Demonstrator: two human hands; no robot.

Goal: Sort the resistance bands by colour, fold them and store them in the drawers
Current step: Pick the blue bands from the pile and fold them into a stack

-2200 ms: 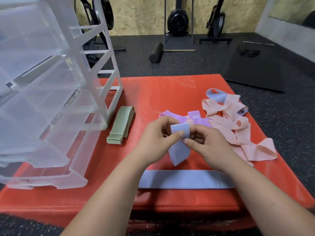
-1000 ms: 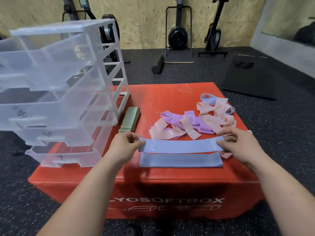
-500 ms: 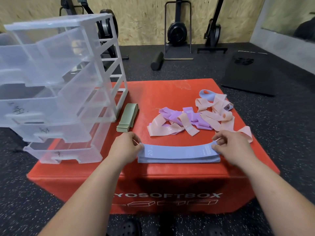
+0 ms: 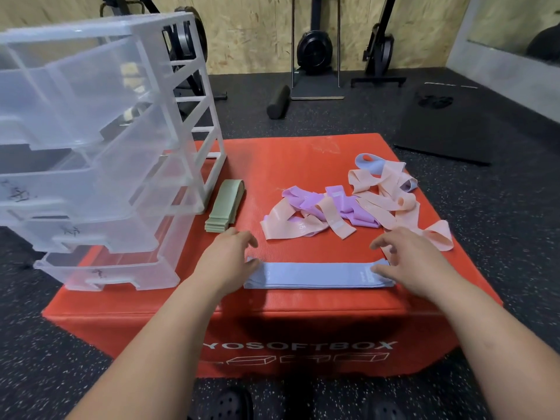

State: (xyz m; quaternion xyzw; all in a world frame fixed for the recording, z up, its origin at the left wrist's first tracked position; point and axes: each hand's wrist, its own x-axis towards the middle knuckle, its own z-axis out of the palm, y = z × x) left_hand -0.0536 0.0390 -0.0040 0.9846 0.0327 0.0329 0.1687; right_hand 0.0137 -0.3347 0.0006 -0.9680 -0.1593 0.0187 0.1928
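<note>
Head view: white capitals on the front face of the red box (image 4: 303, 153) read "YOSOFTBOX", with the start of the word hidden behind the left forearm, and outline drawings of boxes run below it. The fronts of the clear plastic drawer unit (image 4: 106, 147), which stands on the left part of the box top, carry dark handwritten marks that are too small to read. One pink band in the loose pile of pink and purple bands (image 4: 348, 207) shows a pale "15".

The blue bands (image 4: 315, 275) lie flat in a stack near the front edge of the box, with their long axis running left to right. A pale label near their right end cannot be read. The left hand (image 4: 225, 259) is loose with its fingers spread, gripping nothing, and its thumb side touches the left end of the stack. The right hand (image 4: 415, 259) is likewise spread and holds nothing, and its thumb rests on the right end.

The folded green bands (image 4: 224, 206) lie just beside the drawer unit, their long axis pointing away from the person and leaning slightly right at the far end. Another blue band (image 4: 368, 162) sits at the far end of the pile.
</note>
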